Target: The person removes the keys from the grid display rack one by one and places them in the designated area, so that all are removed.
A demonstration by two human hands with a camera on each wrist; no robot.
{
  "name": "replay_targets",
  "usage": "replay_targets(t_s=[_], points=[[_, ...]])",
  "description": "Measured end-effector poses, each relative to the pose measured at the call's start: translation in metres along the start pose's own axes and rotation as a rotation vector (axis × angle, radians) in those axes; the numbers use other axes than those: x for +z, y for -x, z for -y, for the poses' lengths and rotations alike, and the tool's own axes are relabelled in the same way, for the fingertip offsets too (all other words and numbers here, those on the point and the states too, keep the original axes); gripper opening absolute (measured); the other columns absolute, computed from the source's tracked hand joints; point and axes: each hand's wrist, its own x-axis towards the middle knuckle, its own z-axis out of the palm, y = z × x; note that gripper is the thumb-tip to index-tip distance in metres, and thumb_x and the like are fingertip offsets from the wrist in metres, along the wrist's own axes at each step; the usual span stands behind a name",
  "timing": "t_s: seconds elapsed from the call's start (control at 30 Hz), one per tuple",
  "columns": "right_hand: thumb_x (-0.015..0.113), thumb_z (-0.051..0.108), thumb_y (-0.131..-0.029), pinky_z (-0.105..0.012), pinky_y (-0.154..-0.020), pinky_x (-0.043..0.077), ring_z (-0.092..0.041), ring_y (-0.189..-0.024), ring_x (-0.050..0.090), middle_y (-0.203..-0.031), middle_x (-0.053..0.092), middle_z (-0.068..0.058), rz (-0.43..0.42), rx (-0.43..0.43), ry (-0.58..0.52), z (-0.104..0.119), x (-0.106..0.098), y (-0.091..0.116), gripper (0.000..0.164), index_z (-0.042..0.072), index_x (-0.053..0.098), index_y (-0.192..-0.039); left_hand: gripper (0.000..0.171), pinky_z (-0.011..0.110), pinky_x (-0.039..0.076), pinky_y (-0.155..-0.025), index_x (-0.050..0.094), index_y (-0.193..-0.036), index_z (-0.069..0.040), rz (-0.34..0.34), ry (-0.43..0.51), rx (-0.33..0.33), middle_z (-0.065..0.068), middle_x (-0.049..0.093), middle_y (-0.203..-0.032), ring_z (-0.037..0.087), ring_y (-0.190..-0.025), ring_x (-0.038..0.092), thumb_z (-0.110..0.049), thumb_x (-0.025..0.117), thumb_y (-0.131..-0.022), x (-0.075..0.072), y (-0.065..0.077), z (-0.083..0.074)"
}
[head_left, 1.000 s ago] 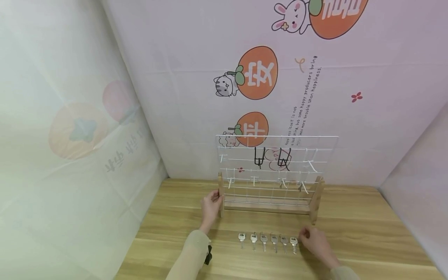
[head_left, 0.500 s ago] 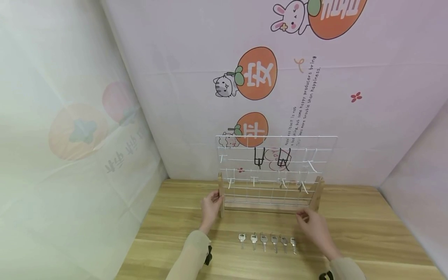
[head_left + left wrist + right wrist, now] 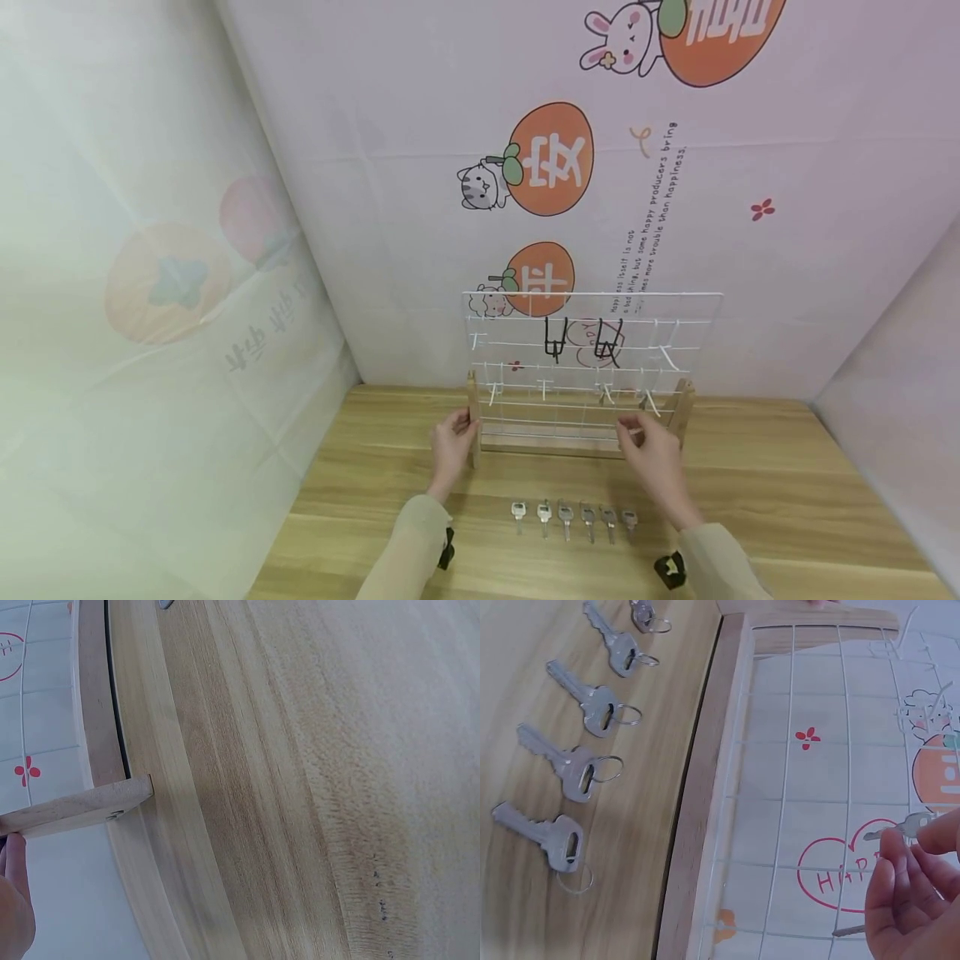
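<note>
My left hand (image 3: pixel 451 448) grips the left wooden post (image 3: pixel 474 417) of a white wire grid rack; in the left wrist view its fingers (image 3: pixel 16 862) press against that post. My right hand (image 3: pixel 656 465), thumb and fingers bent and a little apart in the head view, is raised before the rack's lower right part. A hanging silver key (image 3: pixel 915 824) overlaps its fingertips in the right wrist view. A second hanging key (image 3: pixel 847 930) is partly hidden behind that hand. Several silver keys (image 3: pixel 566 512) with small rings lie in a row on the table before the rack.
White hooks (image 3: pixel 544 387) and two black hooks (image 3: pixel 555 343) hang on the grid. The rack stands on a wood-grain table (image 3: pixel 360 500). A printed cloth wall (image 3: pixel 405 217) rises behind it, with a pale cloth wall (image 3: pixel 150 417) at the left.
My right hand has risen from beside the rightmost key on the table, moving forward and left to the rack. The left hand stays on the post, and the row of keys lies as before.
</note>
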Motion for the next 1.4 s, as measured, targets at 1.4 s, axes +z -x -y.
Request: replay_targets(t_s=[1.4], points=[[0.064,0.003,-0.092,-0.012,-0.049,0.048,0.002,-0.063,0.055,-0.095,0.072,-0.017,-0.121,0.051,-0.066,0.015,0.023,-0.041,0.008,0.000,0.066,-0.100,0.021,0.031,0.065,-0.082,0.069,-0.107,0.008,-0.003,-0.006,-0.013,0.029,0.072,-0.107,0.039,-0.097,0.073,0.000,0.070,-0.088,0.000,0.000,0.000]])
